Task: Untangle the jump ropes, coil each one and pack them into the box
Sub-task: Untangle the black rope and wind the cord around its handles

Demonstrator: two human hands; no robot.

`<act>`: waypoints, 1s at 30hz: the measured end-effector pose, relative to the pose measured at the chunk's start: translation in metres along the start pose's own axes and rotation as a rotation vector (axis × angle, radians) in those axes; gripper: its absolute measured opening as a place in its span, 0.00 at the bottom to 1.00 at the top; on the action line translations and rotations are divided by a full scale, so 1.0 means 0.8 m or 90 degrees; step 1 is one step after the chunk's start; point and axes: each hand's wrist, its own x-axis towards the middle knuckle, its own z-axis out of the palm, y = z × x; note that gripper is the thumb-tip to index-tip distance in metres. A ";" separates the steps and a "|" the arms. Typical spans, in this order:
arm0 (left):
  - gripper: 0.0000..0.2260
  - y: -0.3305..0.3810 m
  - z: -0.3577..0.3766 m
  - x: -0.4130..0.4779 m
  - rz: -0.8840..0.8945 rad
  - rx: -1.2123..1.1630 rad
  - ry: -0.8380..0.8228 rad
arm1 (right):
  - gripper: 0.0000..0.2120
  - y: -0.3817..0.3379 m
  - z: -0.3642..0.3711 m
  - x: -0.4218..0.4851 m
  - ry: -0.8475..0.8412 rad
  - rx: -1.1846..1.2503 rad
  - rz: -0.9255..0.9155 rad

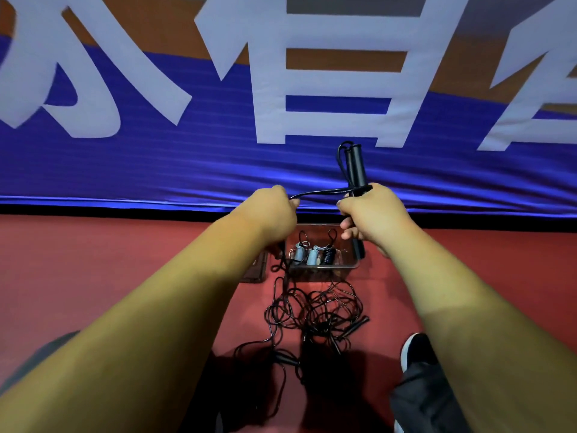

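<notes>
While three coiled ropes [313, 254] are already sitting inside the box [327, 267], a black tangle [315, 310] is lying on the floor [390, 292] just in front of it, so much untangling and coiling is, by my judgement, remaining. Above the box, the right hand [371, 214] is clenching around a pair of black handles [354, 167] standing upright. The left hand [274, 207] is pinching the cord [321, 192], which is stretching taut between both fists above the box.

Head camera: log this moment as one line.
right-hand grip: black handles | left-hand grip: cord | box: coiled ropes inside | floor: tangled ropes
</notes>
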 end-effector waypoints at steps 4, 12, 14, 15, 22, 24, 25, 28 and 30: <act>0.18 0.003 -0.005 -0.004 -0.002 -0.017 -0.115 | 0.06 0.000 0.003 -0.003 -0.020 0.024 -0.024; 0.07 -0.008 -0.003 0.000 0.047 -0.384 -0.254 | 0.06 0.000 0.016 -0.018 -0.072 -0.138 -0.078; 0.13 0.000 -0.009 0.000 0.033 -0.569 -0.178 | 0.06 0.001 0.023 -0.023 -0.094 -0.203 -0.093; 0.18 0.003 -0.010 0.001 0.024 -0.630 -0.156 | 0.07 0.002 0.026 -0.026 -0.106 -0.231 -0.097; 0.10 0.001 -0.006 0.009 0.063 -0.784 -0.141 | 0.05 0.002 0.029 -0.033 -0.161 -0.286 -0.121; 0.07 0.001 -0.006 0.012 0.077 -0.768 -0.146 | 0.07 0.001 0.022 -0.032 -0.191 -0.275 -0.121; 0.07 0.001 -0.006 0.013 0.083 -0.756 -0.146 | 0.09 0.000 0.017 -0.032 -0.216 -0.259 -0.120; 0.05 0.002 -0.004 0.014 0.092 -0.744 -0.149 | 0.17 0.002 0.004 -0.031 -0.305 -0.220 -0.115; 0.05 0.002 -0.005 0.015 0.099 -0.744 -0.154 | 0.23 0.004 -0.002 -0.028 -0.334 -0.205 -0.127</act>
